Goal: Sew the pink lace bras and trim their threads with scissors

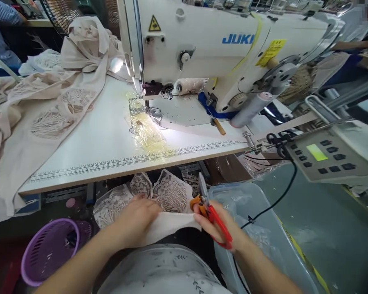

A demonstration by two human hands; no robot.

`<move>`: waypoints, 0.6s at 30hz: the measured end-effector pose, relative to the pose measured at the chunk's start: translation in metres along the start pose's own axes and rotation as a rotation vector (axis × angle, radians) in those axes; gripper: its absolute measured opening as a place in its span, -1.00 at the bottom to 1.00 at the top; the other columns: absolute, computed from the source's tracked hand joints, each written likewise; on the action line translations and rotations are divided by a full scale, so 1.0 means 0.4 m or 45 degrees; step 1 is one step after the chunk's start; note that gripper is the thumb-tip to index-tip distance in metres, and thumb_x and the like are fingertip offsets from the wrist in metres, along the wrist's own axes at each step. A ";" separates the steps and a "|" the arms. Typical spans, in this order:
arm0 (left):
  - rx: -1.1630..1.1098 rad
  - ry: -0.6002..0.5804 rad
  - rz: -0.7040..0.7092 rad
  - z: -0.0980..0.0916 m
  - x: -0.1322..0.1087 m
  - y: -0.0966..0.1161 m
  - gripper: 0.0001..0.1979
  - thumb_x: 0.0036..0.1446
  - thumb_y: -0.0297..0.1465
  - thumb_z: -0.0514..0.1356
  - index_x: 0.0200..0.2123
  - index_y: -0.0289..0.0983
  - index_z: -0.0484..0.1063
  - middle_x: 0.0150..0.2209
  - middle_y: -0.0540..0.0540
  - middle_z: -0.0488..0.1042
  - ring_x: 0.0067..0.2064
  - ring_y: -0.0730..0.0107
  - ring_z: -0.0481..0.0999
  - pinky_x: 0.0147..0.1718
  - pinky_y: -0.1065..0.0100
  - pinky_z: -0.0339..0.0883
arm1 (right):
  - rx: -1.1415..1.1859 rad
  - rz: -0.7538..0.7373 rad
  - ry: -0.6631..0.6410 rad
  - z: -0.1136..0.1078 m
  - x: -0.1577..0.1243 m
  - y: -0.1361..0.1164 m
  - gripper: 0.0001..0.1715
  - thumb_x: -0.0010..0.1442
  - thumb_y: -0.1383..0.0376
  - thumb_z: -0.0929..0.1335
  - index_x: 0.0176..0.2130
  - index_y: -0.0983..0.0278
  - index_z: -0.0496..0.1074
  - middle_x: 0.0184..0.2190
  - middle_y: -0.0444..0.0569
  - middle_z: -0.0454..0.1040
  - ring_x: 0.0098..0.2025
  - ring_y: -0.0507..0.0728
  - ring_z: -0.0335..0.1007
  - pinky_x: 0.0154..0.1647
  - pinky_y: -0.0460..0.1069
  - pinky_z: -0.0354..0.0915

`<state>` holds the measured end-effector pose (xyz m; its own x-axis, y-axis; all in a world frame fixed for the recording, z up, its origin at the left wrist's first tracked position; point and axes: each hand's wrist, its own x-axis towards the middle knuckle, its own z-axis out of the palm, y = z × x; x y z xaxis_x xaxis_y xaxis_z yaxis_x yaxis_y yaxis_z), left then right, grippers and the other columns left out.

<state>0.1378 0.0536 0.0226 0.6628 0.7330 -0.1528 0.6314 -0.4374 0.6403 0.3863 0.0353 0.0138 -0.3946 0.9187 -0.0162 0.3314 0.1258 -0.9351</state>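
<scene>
A beige lace bra (171,192) hangs in front of my body, just below the table edge. My left hand (138,220) is closed around its band, fingers folded over the fabric. On the other side, my right hand (217,220) holds scissors (221,229) with red and orange handles, their blades pointing up and away from me. The thumb and fingers of that hand also pinch the end of the pale band, which stretches between both hands. My palms hide part of the cups' lower edge.
A white JUKI sewing machine (202,53) stands on the white table (88,143), its needle area lit. Lace garments (79,94) drape over the left side. Below are a purple basket (49,223) and a clear plastic bin (263,200). A control panel (303,163) juts out right, with a hanging black cable.
</scene>
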 end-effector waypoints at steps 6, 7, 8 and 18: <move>0.196 0.015 -0.100 -0.072 -0.062 -0.057 -0.78 0.19 -0.42 -0.04 -0.33 -0.21 0.41 -0.37 -0.08 0.49 -0.29 0.23 0.47 0.00 0.10 0.15 | -0.308 0.040 0.157 -0.076 -0.039 -0.005 -0.78 0.15 0.25 0.26 -0.51 0.22 0.21 -0.58 -0.13 0.25 -0.55 0.05 0.16 -0.51 -0.04 0.17; 0.156 0.036 -0.100 -0.078 -0.066 -0.056 -0.79 0.18 -0.40 -0.02 -0.34 -0.21 0.41 -0.38 -0.06 0.49 -0.30 0.25 0.47 0.00 0.13 0.16 | -0.327 0.058 0.173 -0.082 -0.045 -0.003 -0.77 0.15 0.24 0.26 -0.51 0.22 0.21 -0.58 -0.12 0.26 -0.55 0.05 0.17 -0.51 -0.03 0.18; 0.125 0.054 -0.103 -0.082 -0.069 -0.053 -0.81 0.18 -0.38 0.00 -0.35 -0.20 0.41 -0.40 -0.05 0.48 -0.31 0.27 0.47 0.00 0.14 0.16 | -0.339 0.073 0.189 -0.086 -0.050 0.002 -0.76 0.16 0.23 0.26 -0.51 0.21 0.21 -0.58 -0.12 0.26 -0.56 0.05 0.17 -0.51 -0.03 0.19; 0.269 0.090 -0.025 -0.054 -0.053 0.010 -0.82 0.15 -0.42 0.04 -0.41 -0.21 0.43 -0.47 -0.03 0.47 -0.38 0.28 0.46 0.15 -0.07 -0.07 | -0.551 0.123 0.435 -0.094 -0.043 0.075 -0.67 0.10 0.10 0.34 -0.53 0.22 0.22 -0.56 -0.10 0.27 -0.50 0.10 0.22 -0.46 -0.03 0.19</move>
<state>0.1176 0.0476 0.0446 0.6245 0.7739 -0.1055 0.7189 -0.5168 0.4648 0.4351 0.0374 -0.0005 -0.0690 0.9937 0.0884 0.7019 0.1113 -0.7035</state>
